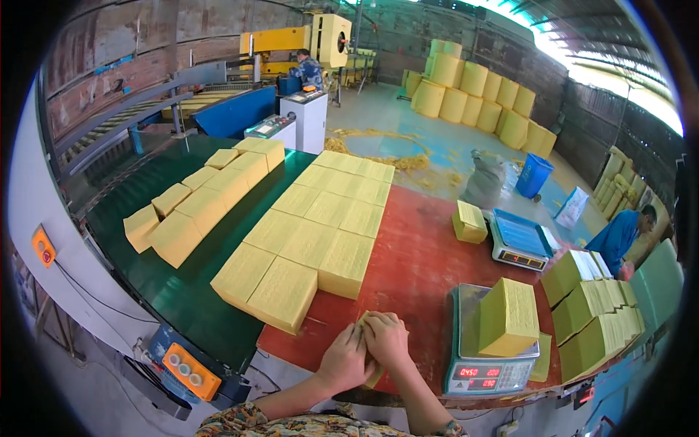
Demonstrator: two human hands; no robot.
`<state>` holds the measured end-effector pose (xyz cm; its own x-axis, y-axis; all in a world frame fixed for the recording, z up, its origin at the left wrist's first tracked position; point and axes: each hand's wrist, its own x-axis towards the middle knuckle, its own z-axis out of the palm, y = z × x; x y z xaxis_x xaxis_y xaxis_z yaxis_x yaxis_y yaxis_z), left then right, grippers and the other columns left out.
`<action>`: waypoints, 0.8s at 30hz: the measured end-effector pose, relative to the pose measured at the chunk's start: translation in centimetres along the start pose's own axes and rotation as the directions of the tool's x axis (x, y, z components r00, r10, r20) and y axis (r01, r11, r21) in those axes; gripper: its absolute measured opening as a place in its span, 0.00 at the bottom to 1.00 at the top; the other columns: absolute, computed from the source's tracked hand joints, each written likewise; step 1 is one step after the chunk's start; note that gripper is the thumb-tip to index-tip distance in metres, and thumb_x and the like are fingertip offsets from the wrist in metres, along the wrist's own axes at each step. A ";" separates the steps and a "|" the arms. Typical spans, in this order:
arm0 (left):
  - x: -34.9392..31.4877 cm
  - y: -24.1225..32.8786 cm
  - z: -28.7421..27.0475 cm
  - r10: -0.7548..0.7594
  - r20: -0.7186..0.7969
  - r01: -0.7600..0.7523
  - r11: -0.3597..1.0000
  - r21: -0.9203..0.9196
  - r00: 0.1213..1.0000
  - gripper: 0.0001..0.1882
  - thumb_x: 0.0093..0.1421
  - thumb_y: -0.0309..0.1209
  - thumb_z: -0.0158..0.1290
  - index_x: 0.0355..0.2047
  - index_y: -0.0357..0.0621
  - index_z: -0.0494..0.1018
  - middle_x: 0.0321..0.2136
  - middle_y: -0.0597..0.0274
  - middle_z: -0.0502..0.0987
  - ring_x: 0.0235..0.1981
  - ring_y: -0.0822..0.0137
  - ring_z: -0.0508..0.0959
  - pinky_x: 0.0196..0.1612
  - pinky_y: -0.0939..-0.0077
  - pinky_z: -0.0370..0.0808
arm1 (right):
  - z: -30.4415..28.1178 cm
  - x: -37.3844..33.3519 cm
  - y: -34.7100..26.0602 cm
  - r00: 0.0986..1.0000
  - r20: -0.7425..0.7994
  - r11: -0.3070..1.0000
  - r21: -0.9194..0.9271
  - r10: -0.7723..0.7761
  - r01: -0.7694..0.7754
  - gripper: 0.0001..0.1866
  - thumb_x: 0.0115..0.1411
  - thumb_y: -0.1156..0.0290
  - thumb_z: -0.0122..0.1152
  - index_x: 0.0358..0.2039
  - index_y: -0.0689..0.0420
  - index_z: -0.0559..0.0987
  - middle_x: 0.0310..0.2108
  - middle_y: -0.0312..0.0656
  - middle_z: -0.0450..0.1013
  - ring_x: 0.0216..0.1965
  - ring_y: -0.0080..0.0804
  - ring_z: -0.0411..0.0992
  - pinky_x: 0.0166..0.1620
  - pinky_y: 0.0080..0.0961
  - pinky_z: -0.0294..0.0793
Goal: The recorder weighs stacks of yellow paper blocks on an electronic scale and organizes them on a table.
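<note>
My left hand [344, 358] and my right hand [386, 339] are close together over the front edge of the red table [408, 247]. Between them is a thin bundle of yellow paper sheets [374, 377], with both hands closed on it; most of the bundle is hidden by my fingers. To their right stands a digital scale [486, 377] with a lit red display. A block of yellow paper [510, 317] sits on its pan. Just beyond my hands, several similar paper blocks [313, 218] lie packed in rows.
More paper blocks [211, 193] line the green conveyor belt [120, 218] at left. An orange button box [191, 371] is at the near left. A second scale [520, 237], stacked yellow paper [593, 320] and a person in blue [615, 237] are at right. Another person [309, 71] is farther back.
</note>
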<state>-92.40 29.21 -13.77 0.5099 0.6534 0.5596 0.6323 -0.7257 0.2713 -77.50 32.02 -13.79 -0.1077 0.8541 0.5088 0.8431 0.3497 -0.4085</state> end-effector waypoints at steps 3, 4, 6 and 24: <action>-0.1 1.9 0.6 0.032 0.041 -0.032 0.999 -0.014 0.999 0.34 0.52 0.41 0.59 0.48 0.19 0.71 0.49 0.29 0.74 0.54 0.37 0.73 0.65 0.54 0.65 | -1.8 -1.9 0.5 0.999 -0.029 0.999 -0.018 0.043 -0.043 0.09 0.54 0.70 0.62 0.35 0.57 0.83 0.43 0.40 0.80 0.46 0.42 0.75 0.49 0.39 0.72; 0.0 2.2 0.7 0.046 0.054 -0.045 0.999 -0.025 0.997 0.34 0.52 0.42 0.58 0.49 0.19 0.71 0.50 0.28 0.73 0.55 0.36 0.72 0.65 0.54 0.65 | -2.1 -2.3 0.7 0.998 -0.049 0.999 -0.021 0.044 -0.045 0.09 0.54 0.70 0.62 0.35 0.57 0.83 0.43 0.40 0.80 0.46 0.42 0.75 0.49 0.39 0.72; 0.1 2.7 0.9 0.051 0.066 -0.049 0.999 -0.022 0.997 0.34 0.52 0.42 0.58 0.49 0.19 0.71 0.50 0.28 0.73 0.55 0.36 0.72 0.64 0.54 0.65 | -2.3 -2.6 1.1 0.995 -0.079 0.998 -0.029 0.054 -0.056 0.09 0.53 0.70 0.62 0.35 0.57 0.83 0.43 0.40 0.80 0.46 0.42 0.75 0.49 0.39 0.72; -0.1 3.4 0.9 0.031 0.065 -0.031 1.000 -0.007 0.997 0.35 0.53 0.39 0.58 0.52 0.19 0.67 0.52 0.27 0.70 0.57 0.35 0.69 0.65 0.53 0.63 | -1.9 -3.1 1.3 0.989 -0.143 1.000 0.013 0.028 -0.027 0.08 0.54 0.72 0.61 0.34 0.58 0.82 0.42 0.40 0.79 0.45 0.42 0.74 0.48 0.39 0.72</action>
<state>-89.82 26.85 -13.62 0.5660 0.6432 0.5157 0.6122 -0.7469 0.2596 -75.01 29.07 -14.46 -0.0074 0.8001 0.5998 0.8390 0.3313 -0.4316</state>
